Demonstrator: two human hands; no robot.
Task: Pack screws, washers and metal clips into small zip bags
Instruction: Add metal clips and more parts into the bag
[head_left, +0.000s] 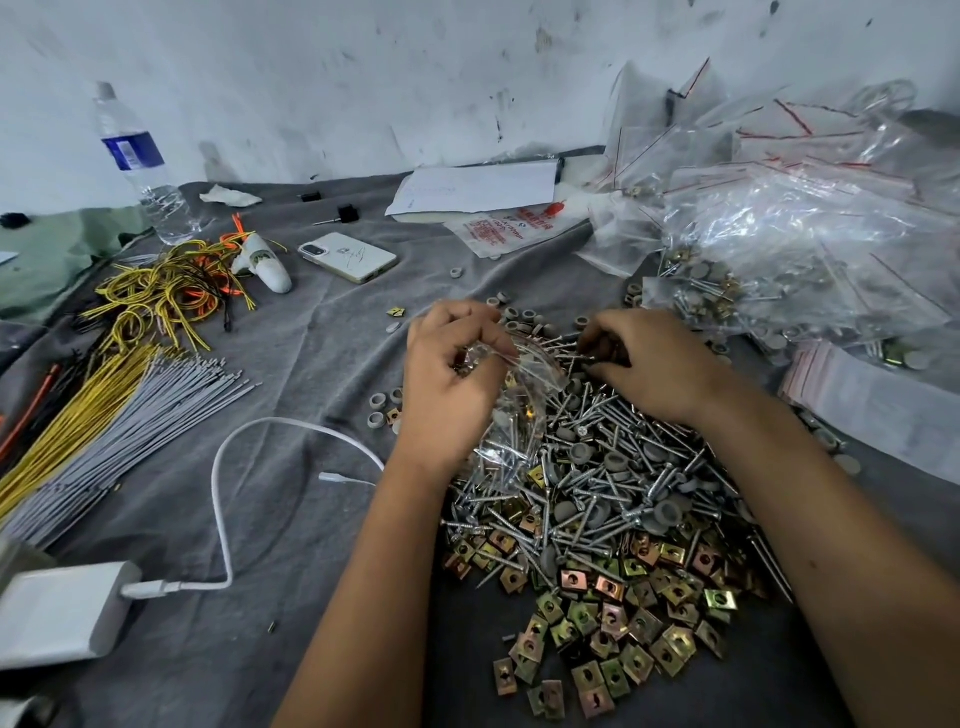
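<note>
Head view: left hand has its grip clamped on the mouth of a small clear zip bag, fingers curled round the plastic; the bag hangs down over the near-left edge of the screw pile and already has some screws inside. Right hand lies palm down on the far side of the pile, fingertips pinched together on loose screws; exactly how many it holds cannot be told. Grey washers are mixed in with the screws. Brass-coloured metal clips are spread nearest the person, all on a grey cloth covering the tabletop. Filled zip bags are heaped far right. White phone, water bottle and yellow wire bundle lie to the left.
</note>
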